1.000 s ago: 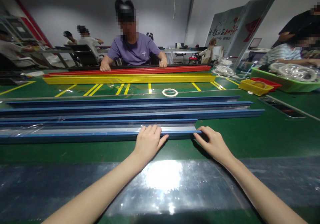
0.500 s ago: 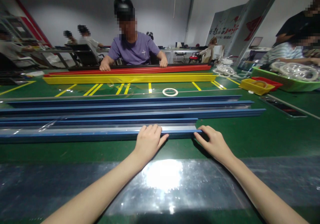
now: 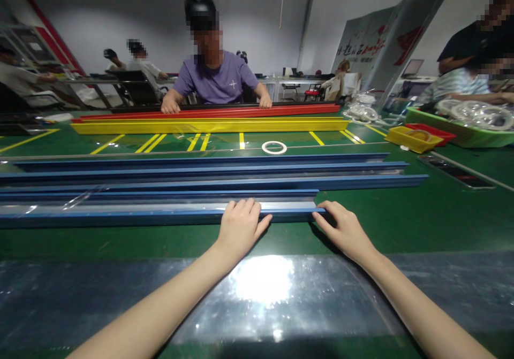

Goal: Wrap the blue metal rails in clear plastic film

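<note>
The nearest long blue channel (image 3: pixel 140 219) lies on the green table with its open side up and a pale strip along its inside. My left hand (image 3: pixel 239 226) grips its near wall, fingers curled over the top edge into the channel and thumb outside. At the channel's right end, my right hand (image 3: pixel 342 224) pinches the near corner between thumb and fingers. Just behind lie more blue channels (image 3: pixel 209 184), roughly parallel. Clear film (image 3: pixel 80 201) shows on the left part of the near channel.
A shiny transparent sheet (image 3: pixel 120 284) covers the table's front. Beyond the channels are a white tape roll (image 3: pixel 274 147), yellow profile (image 3: pixel 209 127), red profile (image 3: pixel 297 111), phone-like slab (image 3: pixel 455 172), yellow tray (image 3: pixel 413 140) and green basket (image 3: pixel 477 136). A co-worker (image 3: pixel 217 78) sits opposite, hands on the red profile.
My hands keep their places on the near channel. The whole view has shifted very slightly; nothing else has visibly moved on the table.
</note>
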`<state>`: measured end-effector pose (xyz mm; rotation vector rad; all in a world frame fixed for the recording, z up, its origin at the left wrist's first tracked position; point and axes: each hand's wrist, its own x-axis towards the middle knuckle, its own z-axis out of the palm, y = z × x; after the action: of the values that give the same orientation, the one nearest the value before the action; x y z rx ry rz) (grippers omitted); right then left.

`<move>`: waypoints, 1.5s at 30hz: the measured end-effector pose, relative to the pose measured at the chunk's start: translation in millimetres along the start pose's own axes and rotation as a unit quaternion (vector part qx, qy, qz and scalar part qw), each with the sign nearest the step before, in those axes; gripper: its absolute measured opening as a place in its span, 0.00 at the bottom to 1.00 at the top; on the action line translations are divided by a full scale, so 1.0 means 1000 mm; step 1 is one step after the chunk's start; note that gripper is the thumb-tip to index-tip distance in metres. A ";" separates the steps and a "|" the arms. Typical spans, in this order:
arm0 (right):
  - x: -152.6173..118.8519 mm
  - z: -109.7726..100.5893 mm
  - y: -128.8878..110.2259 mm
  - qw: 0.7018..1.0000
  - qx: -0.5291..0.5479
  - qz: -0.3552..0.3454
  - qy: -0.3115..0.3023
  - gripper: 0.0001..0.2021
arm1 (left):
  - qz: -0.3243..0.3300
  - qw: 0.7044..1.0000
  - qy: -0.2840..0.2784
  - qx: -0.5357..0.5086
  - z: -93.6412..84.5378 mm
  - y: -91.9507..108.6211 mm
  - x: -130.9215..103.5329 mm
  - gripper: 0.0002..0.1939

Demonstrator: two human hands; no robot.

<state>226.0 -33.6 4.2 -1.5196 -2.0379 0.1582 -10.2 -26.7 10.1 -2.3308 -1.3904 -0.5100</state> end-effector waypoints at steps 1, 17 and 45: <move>0.000 0.000 0.000 1.000 0.001 0.003 0.000 0.09 | -0.001 1.000 -0.001 0.000 0.000 0.000 0.000 0.16; 0.000 -0.001 0.000 0.999 -0.040 0.026 0.003 0.11 | -0.012 0.999 0.006 -0.032 0.000 -0.002 0.000 0.14; 0.000 0.000 0.001 0.999 -0.042 -0.007 0.019 0.09 | -0.027 0.999 0.005 -0.033 0.000 -0.002 -0.001 0.15</move>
<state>227.2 -33.7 3.8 -1.5465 -2.0471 0.0379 -12.4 -27.2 10.1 -2.3437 -1.4572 -0.5909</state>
